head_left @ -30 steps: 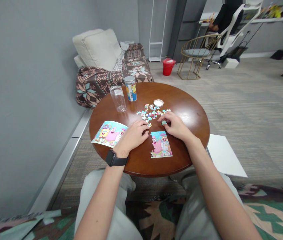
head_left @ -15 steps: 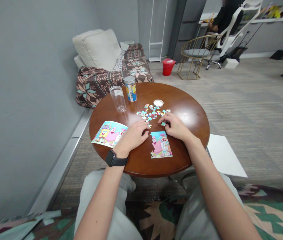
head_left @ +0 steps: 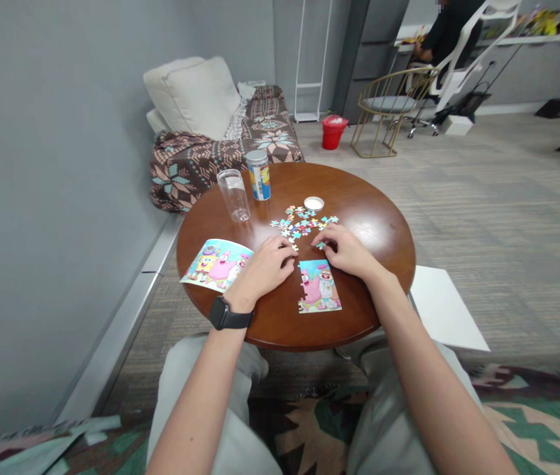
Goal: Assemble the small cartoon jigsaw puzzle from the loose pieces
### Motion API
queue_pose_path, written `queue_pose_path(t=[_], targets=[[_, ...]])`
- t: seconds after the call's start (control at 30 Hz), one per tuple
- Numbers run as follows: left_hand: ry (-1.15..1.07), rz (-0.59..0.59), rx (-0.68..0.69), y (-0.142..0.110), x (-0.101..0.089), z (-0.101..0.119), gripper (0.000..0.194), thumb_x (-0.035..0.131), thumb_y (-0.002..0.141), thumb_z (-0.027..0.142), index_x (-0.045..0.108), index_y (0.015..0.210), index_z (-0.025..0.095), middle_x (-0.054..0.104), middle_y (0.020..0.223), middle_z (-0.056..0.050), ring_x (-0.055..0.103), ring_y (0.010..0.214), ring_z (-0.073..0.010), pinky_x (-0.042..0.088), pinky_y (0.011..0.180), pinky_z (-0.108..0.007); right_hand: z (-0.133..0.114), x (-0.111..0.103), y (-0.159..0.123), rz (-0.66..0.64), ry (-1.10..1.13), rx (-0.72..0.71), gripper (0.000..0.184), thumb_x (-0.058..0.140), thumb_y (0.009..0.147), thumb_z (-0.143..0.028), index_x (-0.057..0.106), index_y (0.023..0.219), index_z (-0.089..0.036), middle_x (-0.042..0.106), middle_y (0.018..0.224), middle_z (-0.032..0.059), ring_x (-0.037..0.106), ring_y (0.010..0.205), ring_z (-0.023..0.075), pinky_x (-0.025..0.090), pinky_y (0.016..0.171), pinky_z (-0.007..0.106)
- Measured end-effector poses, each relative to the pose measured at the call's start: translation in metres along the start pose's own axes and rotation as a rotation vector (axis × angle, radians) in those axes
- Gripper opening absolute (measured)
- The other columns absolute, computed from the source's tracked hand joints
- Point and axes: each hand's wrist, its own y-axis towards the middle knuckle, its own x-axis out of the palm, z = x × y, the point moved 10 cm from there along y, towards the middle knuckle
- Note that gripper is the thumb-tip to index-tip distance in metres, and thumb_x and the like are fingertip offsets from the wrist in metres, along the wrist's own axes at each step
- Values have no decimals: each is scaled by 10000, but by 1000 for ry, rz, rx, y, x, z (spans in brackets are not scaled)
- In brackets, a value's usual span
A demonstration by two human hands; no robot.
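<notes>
Well inside the table edge, the right hand holds a puzzle piece.

Beyond the right grip and off to its left, pale cushions lean on a low seat under a brown patterned cover, with a white rack and a grey cabinet farther along. Straight past the grip, a red bin stands on the floor, and to its right are a gold-framed chair, a white office chair and a person in dark clothes. Right of the grip, a flat white panel shows beside the round counter.
</notes>
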Motion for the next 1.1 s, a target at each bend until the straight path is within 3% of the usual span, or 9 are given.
queue_pose_path(t=[0.3,0.73,0.87,0.97,1.1], targets=[[-2,8,-12,0,1,-1,187,548,913,134,703,1009,172,680,1157,-82,614,1110,-221,505,1034,-398,2,-5,-1,56,-27,22,249,540,715,-56,689,828,-220,643,911,63,592,904,244,493,900,429],[35,-2,-12,0,-2,0,229,521,922,137,717,1035,176,660,1064,-79,601,1055,-225,517,983,-396,3,-3,-1,34,-4,55,196,583,754,-95,694,864,-213,608,853,42,564,769,191,502,757,345],[28,1,-23,0,-2,-1,232,518,902,115,701,1028,181,675,1122,-84,611,1087,-232,520,1002,-408,5,1,0,1,12,66,173,581,765,-98,679,852,-210,626,824,33,564,734,184,492,728,338],[-4,13,-11,1,-2,-1,258,525,881,92,699,1041,193,685,1208,-73,609,1168,-232,493,1076,-424,8,1,0,16,13,81,198,584,762,-102,680,894,-216,664,843,35,584,757,192,503,754,351],[-3,0,-4,0,-1,0,275,527,890,105,717,1066,199,703,1167,-67,623,1140,-229,500,1065,-423,11,-2,-1,49,65,120,252,574,786,-119,665,993,-230,691,873,28,612,771,188,522,773,354]])
